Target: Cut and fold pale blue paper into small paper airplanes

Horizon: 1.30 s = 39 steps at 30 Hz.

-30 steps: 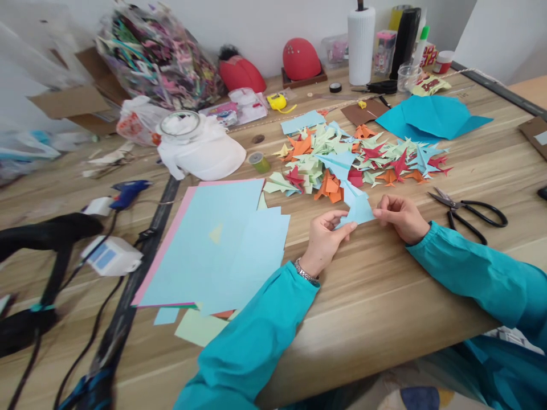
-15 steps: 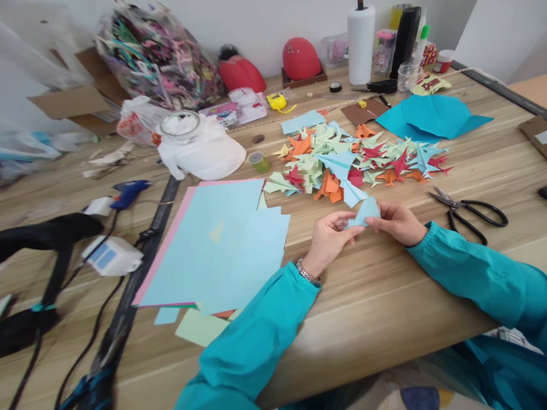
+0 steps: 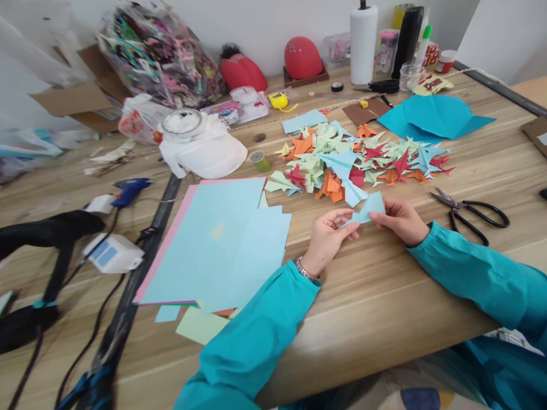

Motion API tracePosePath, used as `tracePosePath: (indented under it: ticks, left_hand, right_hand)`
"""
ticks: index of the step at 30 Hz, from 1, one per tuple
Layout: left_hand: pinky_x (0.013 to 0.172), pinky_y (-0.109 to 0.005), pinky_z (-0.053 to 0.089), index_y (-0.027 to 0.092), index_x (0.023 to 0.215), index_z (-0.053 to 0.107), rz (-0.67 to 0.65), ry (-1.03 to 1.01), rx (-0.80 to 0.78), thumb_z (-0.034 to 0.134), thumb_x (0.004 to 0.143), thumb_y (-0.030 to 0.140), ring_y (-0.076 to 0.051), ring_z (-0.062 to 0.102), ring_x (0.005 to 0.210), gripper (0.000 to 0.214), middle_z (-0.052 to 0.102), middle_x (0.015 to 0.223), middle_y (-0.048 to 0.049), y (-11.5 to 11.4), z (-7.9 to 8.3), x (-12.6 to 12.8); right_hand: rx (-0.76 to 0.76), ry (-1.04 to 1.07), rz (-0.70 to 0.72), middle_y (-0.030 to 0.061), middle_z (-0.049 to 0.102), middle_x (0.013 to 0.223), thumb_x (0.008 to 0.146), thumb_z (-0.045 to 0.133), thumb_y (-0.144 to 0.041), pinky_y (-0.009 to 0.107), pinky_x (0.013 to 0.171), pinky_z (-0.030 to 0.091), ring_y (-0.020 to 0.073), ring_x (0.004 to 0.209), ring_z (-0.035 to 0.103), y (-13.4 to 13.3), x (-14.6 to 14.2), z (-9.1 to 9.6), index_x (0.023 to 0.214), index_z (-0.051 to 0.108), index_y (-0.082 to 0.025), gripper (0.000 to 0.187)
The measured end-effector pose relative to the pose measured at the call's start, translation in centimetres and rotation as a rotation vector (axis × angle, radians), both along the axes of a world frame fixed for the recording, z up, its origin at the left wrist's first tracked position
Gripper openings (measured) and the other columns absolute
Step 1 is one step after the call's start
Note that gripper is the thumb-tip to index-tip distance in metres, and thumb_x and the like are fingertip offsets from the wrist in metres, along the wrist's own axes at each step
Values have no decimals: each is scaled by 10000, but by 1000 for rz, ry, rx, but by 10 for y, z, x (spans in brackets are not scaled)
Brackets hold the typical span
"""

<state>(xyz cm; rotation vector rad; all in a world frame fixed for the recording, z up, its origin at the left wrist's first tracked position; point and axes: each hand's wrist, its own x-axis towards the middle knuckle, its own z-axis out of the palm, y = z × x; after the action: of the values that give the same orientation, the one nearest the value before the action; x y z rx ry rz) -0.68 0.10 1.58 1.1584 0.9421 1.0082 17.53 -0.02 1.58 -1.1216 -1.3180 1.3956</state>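
Observation:
A small folded piece of light blue paper [image 3: 371, 206] is held between my two hands, just above the wooden table. My left hand [image 3: 328, 234] pinches its left end between thumb and fingers. At the other end, my right hand [image 3: 400, 220] grips the paper with thumb and forefinger; part of its edge is hidden behind the fingertips. Right behind the hands lies a pile of small folded paper planes [image 3: 337, 165] in green, orange, red and blue. Scissors with black handles [image 3: 465, 212] lie spread to the right of my right hand.
Left of my hands is a stack of light blue sheets [image 3: 213, 245] over pink ones. Beyond it stand a roll of tape [image 3: 260, 161] and a white plastic bag [image 3: 205, 149]. A large blue folded paper [image 3: 440, 118] lies behind the pile. A glue gun [image 3: 130, 191] with cables lies far left.
The blue paper has been opened out or turned so it spans wider, its right end raised. My right hand has shifted slightly right; the left hand stays nearly in place.

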Motion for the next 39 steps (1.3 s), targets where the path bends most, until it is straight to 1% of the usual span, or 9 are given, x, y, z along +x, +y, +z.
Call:
tracePosePath:
  ticks: [5, 8, 11, 15, 22, 26, 30, 32, 39]
  left_hand:
    - [518, -227, 489, 182, 1169, 461, -30, -40, 22, 728, 705, 266, -113, 608, 518, 541, 604, 629, 57, -1, 2, 1]
    - [501, -218, 479, 210, 1092, 438, -60, -41, 36, 715, 720, 293, -102, 612, 526, 472, 636, 764, 32, -2, 2, 3]
    - [504, -210, 477, 191, 948, 488, -76, -19, 55, 707, 723, 313, -85, 601, 517, 337, 632, 781, 23, -1, 2, 3]
    - [509, -201, 469, 177, 877, 518, -81, 11, 55, 704, 719, 328, -86, 593, 512, 287, 612, 670, 36, -1, 2, 3]
    - [485, -206, 455, 178, 862, 540, -73, 3, 49, 707, 714, 349, -101, 588, 479, 281, 599, 578, 44, -2, 2, 2]
    - [486, -211, 453, 169, 863, 583, -74, 41, 27, 700, 718, 362, -107, 581, 465, 269, 590, 508, 43, -2, 2, 2]
    - [485, -210, 450, 152, 865, 607, -86, 58, -2, 717, 696, 373, -104, 579, 468, 300, 608, 517, 26, -3, 2, 2]
    - [479, -210, 444, 145, 862, 617, -88, 57, -14, 724, 687, 379, -103, 574, 465, 311, 611, 522, 21, -3, 2, 2]
    - [491, -215, 447, 144, 806, 647, -110, 74, -10, 730, 679, 364, -100, 573, 481, 267, 613, 537, 15, -5, 5, 2]
  right_hand:
    - [101, 67, -45, 3, 619, 810, 606, 789, -461, 279, 649, 466, 146, 715, 573, -2, -4, 1, 966, 555, -200, 503]
    - [169, 47, -51, 7, 622, 879, 641, 781, -415, 298, 672, 487, 160, 733, 595, -2, -2, 0, 1195, 445, -250, 668]
    - [220, -4, -29, 23, 621, 920, 678, 762, -384, 320, 710, 496, 170, 741, 600, -3, 1, -1, 1269, 406, -272, 699]
    - [232, -49, -38, 41, 629, 926, 678, 757, -411, 361, 777, 499, 199, 806, 606, -3, 2, -3, 1211, 485, -263, 616]
    - [284, -49, 12, 53, 682, 933, 664, 773, -380, 369, 817, 493, 207, 878, 625, -2, 1, -8, 862, 689, -218, 269]
    - [264, -115, 15, 48, 701, 887, 664, 773, -364, 358, 762, 508, 201, 818, 638, -4, 1, -6, 921, 705, -216, 303]
    - [260, -174, 6, 52, 704, 806, 671, 751, -420, 341, 722, 515, 197, 757, 637, -5, 1, -1, 790, 714, -181, 269]
    - [237, -175, 5, 51, 702, 776, 667, 745, -442, 332, 698, 516, 195, 731, 635, -5, 1, 1, 746, 707, -170, 286]
    - [175, -121, -2, 48, 726, 795, 605, 799, -376, 323, 690, 536, 202, 735, 658, -5, 1, 0, 771, 732, -187, 261]
